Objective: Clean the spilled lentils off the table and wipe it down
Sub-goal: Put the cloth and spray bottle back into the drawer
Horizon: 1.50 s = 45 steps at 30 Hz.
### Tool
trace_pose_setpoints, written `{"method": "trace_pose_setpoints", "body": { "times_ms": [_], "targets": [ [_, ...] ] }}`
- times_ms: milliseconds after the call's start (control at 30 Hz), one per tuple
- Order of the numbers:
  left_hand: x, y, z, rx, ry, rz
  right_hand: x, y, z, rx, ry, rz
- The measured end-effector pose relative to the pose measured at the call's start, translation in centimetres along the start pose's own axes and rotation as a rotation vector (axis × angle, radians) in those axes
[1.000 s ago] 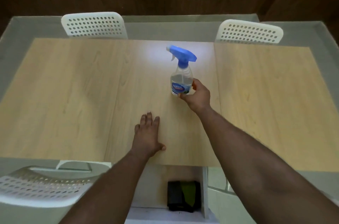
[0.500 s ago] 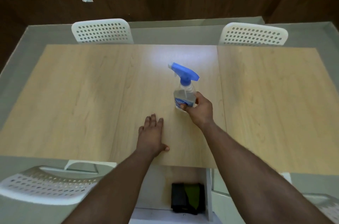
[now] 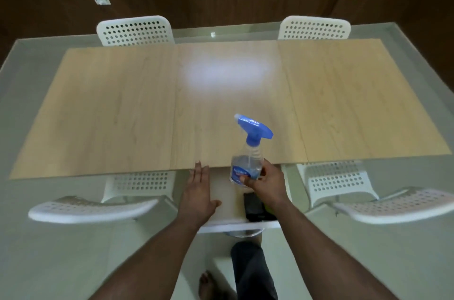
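The right hand (image 3: 266, 183) has lifted the spray bottle (image 3: 248, 159) off the desk (image 3: 122, 108), grip closed around it; left hand (image 3: 199, 191) flat, open. No lentils visible; likely finishing.

dim room | overhead glare patch on table (image 3: 226, 74) far centre | soft motion blur overall | wide-angle bending at edges
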<state>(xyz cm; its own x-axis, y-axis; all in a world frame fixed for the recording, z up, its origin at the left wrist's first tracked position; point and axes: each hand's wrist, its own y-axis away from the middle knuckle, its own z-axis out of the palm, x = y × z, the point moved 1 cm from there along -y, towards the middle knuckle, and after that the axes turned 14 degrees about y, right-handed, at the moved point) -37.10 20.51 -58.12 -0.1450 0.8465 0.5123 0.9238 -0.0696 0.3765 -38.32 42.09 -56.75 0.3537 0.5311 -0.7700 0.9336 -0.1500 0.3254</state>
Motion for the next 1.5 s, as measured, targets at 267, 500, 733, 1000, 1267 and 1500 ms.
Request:
{"method": "trace_pose_setpoints", "body": {
  "times_ms": [267,500,733,1000,1267,1500],
  "targets": [
    [-3.7,5.0,2.0,-0.132,0.147,-0.106,1.3,7.2,1.7,-0.209,0.010,0.167],
    [-3.8,6.0,1.9,-0.105,0.219,-0.125,3.9,9.7,2.2,-0.455,-0.003,0.398],
    [-3.9,6.9,1.7,-0.082,0.199,-0.108,4.0,9.0,4.0,-0.628,-0.074,0.555],
    [-4.0,6.4,1.6,-0.063,0.191,-0.117,2.5,2.2,6.4,-0.550,-0.231,0.619],
    [-5.0,5.4,2.0,-0.054,0.144,-0.127,3.4,-2.3,11.7,-0.337,0.118,0.424],
    [-4.7,4.1,1.5,-0.072,0.142,-0.149,4.2,-1.9,13.0,-0.305,0.537,0.256]
  ]
}}
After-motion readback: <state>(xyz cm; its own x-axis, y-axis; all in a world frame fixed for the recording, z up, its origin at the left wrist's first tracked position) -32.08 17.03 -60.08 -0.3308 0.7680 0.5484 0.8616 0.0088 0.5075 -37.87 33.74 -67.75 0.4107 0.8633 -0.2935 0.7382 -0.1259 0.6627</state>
